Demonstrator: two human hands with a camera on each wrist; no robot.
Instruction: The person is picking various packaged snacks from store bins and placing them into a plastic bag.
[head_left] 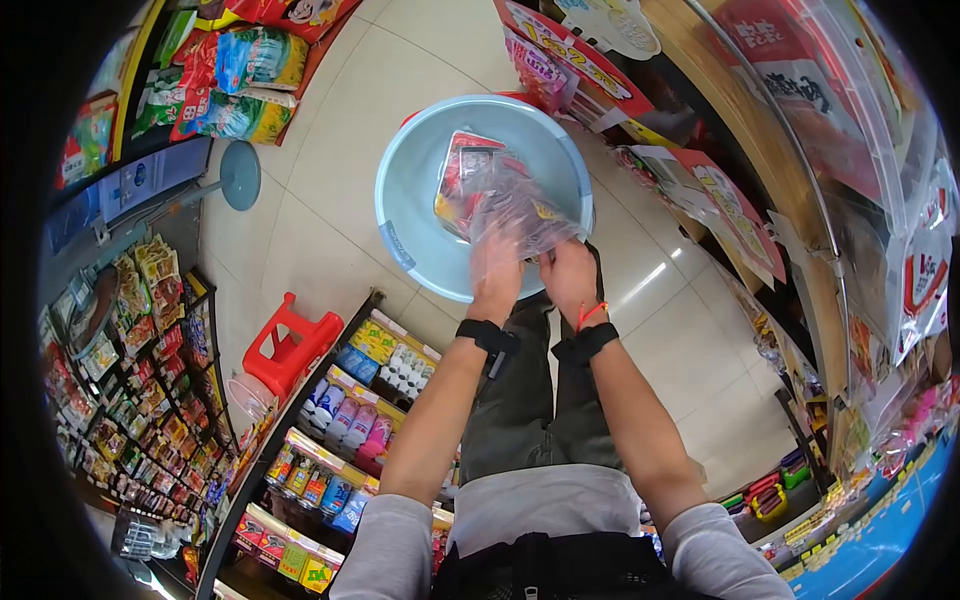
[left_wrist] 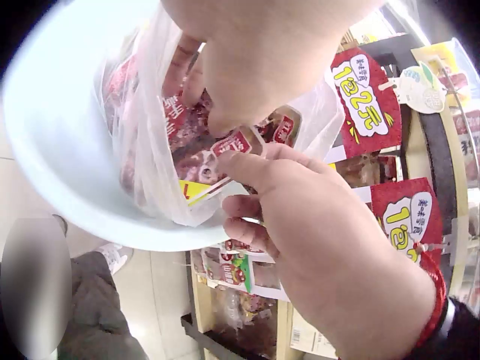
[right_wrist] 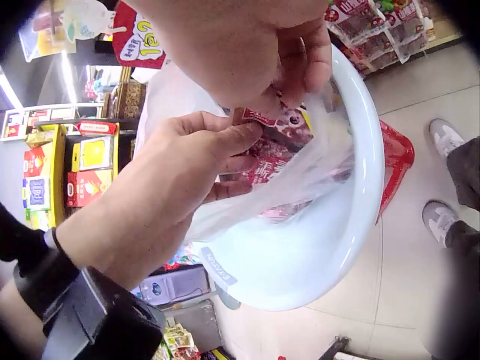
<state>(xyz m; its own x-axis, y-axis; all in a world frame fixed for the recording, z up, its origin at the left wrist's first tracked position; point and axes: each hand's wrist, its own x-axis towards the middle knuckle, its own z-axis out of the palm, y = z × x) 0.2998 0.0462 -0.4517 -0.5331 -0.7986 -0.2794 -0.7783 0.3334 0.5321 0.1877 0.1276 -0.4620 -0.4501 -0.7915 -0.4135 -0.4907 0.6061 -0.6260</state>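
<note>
A clear plastic bag [head_left: 525, 212] with red snack packets inside lies in the light blue basin [head_left: 408, 150]. Both hands work at the bag's mouth, near the basin's close edge. My left hand [head_left: 497, 272] reaches into the opening; in the right wrist view its thumb and fingers pinch a small red-brown snack packet [right_wrist: 260, 117]. Beside it my right hand [head_left: 572, 275], with a red string at the wrist, pinches the packet's edge in the left wrist view. More snack packets [left_wrist: 176, 116] show through the bag [left_wrist: 154, 150]. The bag hides part of the left fingers.
Under the basin a red stool [right_wrist: 397, 161] shows. Another red stool [head_left: 290, 345] stands on the tiled floor at the left. Shelves of goods [head_left: 345, 420] are close by the legs, and a snack rack [head_left: 720, 200] with red price signs borders the right.
</note>
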